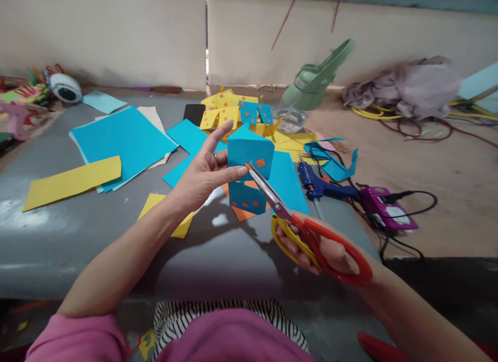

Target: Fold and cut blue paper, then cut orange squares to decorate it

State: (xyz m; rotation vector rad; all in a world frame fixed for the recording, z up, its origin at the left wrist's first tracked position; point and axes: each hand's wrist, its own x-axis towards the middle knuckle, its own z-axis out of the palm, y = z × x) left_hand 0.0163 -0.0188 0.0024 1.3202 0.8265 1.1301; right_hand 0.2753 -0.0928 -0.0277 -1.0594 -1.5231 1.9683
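Note:
My left hand (196, 178) pinches a folded piece of blue paper (249, 147) between thumb and fingers, index finger raised. Small orange squares dot its front, and a lower blue flap hangs beneath. My right hand (332, 250) grips scissors (274, 196) with one red loop and one yellow loop. Their blades look nearly closed, and the tips meet the blue paper beside my left thumb. A tiny orange bit shows at the tips; whether the blades hold it I cannot tell. Behind the paper lie yellow and blue folded pieces (222, 115) with orange squares.
Blue sheets (124, 139) and a yellow strip (73, 183) lie left on the grey table. To the right are a blue glue gun (321, 185), a purple box (389, 209) with black cables, and blue scraps (342, 170). A green-topped bottle (305, 89) stands behind.

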